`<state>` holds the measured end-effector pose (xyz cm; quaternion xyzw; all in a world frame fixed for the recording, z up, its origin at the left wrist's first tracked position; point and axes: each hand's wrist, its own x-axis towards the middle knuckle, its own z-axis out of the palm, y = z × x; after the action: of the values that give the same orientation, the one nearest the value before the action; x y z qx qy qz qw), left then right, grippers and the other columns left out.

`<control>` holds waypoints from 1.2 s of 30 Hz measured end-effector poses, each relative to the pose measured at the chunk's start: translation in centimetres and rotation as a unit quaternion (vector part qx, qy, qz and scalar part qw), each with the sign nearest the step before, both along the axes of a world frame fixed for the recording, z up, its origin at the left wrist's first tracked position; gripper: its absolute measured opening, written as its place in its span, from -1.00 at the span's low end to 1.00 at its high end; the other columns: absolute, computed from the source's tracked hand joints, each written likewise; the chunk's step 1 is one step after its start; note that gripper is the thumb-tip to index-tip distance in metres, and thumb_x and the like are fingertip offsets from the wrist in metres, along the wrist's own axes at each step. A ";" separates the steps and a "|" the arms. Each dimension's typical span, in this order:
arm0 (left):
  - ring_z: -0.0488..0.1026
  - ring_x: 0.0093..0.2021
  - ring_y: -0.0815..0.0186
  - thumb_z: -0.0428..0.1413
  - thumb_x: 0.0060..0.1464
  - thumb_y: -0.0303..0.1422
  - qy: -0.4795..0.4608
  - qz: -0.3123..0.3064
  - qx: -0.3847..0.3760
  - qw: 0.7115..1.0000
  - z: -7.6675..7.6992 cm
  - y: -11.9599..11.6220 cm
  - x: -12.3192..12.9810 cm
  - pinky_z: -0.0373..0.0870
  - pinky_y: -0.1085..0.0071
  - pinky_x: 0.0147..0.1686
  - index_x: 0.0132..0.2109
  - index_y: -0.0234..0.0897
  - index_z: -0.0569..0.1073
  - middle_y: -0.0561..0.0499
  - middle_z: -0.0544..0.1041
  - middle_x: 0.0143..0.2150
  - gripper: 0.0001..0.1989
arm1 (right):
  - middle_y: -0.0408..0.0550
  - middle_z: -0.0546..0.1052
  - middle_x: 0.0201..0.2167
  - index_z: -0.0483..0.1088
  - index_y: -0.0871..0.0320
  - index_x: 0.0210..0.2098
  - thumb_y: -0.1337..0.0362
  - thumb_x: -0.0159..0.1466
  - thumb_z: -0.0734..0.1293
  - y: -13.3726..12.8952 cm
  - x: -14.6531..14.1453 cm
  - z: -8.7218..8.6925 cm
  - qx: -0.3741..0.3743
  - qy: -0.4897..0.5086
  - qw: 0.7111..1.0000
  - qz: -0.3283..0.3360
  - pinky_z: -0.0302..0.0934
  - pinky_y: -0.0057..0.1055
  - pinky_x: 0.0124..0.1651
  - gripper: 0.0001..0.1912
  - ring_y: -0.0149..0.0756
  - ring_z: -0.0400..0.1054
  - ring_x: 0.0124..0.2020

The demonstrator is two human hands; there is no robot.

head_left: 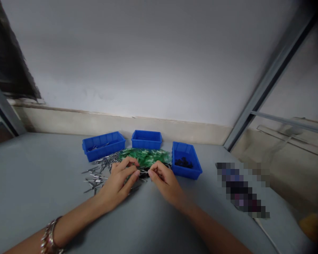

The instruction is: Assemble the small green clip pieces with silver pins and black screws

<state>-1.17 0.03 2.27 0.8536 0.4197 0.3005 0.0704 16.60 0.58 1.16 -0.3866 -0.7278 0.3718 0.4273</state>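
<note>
While your left hand (119, 181) and right hand (165, 180) meet low over the bench (42, 169), their fingertips (137, 173) come together just above a small heap of black parts (144, 173). Neither hand lies open or clenches into a fist; each curls into a loose pinch. Something thin may sit between your fingertips, but it is too small to tell what it is or which hand has it.

Loose metal pins (95, 178) fan across the bench beside your left hand, and a few reach under it. A long heap of green plastic pieces (144, 157) lies just behind your hands, running between the pins and the right-hand bin.

Three blue plastic bins stand in a shallow arc beyond your hands. The left bin (103, 146) holds a few metal rods (98, 148), and the right bin (187, 160) holds a small pile of dark parts (183, 162). You cannot make out anything inside the middle bin (146, 139) from this angle.

Judging by how things lie, only a small share has reached the bins so far, while most of the pins and green pieces remain spread on the bench. A pixelated object (241, 188) lies well to the right, too blurred to identify, and a chain bracelet (49, 236) circles your left wrist.
</note>
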 end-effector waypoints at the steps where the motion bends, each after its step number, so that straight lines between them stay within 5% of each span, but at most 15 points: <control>1: 0.25 -0.11 0.19 -0.19 0.21 -0.36 -0.003 -0.003 0.001 1.000 0.0 0.0 0.0 0.16 0.24 -0.17 -0.35 -0.28 0.37 -0.05 0.30 -0.15 -0.72 | -0.23 0.19 -0.57 0.17 0.15 -0.47 0.19 0.26 0.12 0.1 0.0 0.0 0.003 -0.006 1.000 -0.004 -0.03 -0.49 -0.44 -0.78 -0.46 0.07 -0.52; 6: 0.24 -0.08 0.19 -0.18 0.21 -0.36 -0.004 -0.008 0.011 1.000 0.0 -0.2 -0.1 0.16 0.25 -0.13 -0.28 -0.26 0.39 -0.06 0.30 -0.13 -0.74 | -0.19 0.24 -0.58 0.18 0.16 -0.54 0.15 0.30 0.04 0.5 0.2 -0.5 0.017 -0.035 0.999 -0.013 -0.01 -0.47 -0.40 -0.65 -0.44 0.13 -0.49; 36: 0.28 -0.12 0.21 -0.16 0.19 -0.38 0.043 0.004 0.024 0.999 0.3 -0.2 0.2 0.16 0.28 -0.21 -0.32 -0.26 0.36 -0.04 0.34 -0.15 -0.77 | -0.21 0.20 -0.60 0.11 0.13 -0.55 0.25 0.26 0.07 0.3 0.2 -0.2 0.043 -0.030 0.998 -0.032 -0.05 -0.48 -0.45 -0.75 -0.44 0.09 -0.52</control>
<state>-0.97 -0.16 2.54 0.8653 0.4185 0.2740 0.0310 16.77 0.89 0.95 -0.4019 -0.7430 0.3148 0.4327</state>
